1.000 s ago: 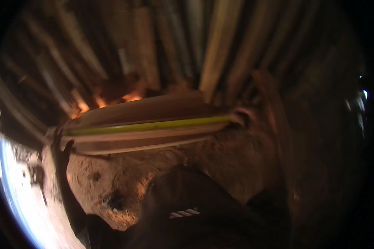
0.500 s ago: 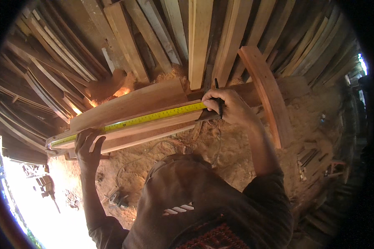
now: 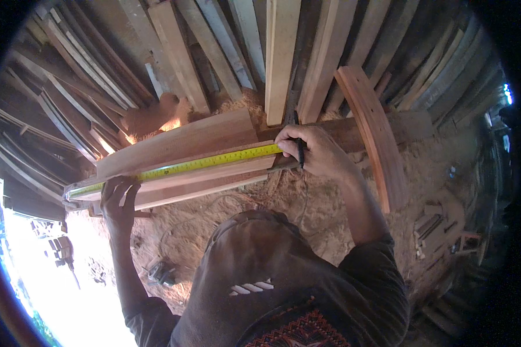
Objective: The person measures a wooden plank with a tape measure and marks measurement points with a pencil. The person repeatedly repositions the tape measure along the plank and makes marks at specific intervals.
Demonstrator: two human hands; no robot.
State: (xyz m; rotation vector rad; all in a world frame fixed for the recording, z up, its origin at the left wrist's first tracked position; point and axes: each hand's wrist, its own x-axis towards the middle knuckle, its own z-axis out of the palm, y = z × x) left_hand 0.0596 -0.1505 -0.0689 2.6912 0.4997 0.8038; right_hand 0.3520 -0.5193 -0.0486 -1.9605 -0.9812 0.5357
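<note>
A yellow tape measure lies stretched along a long pale wooden board. My right hand pinches the tape's right end close to the board's end. A slim black pen is tucked upright between that hand's fingers. Towards the board's left part, my left hand has its fingers bent over the near edge, touching the tape, which runs on past it to the left. Behind the tape rests a wider reddish plank. What lies under my left fingers is hidden.
A curved wooden piece lies across a dark beam at the right. Several long timbers lean along the back. Sawdust covers the ground, with a power tool lower left and offcuts at right.
The view has shifted slightly. My right hand sits a touch further left in the picture, with the pen turned a little in its fingers. Both hands keep their places along the board.
</note>
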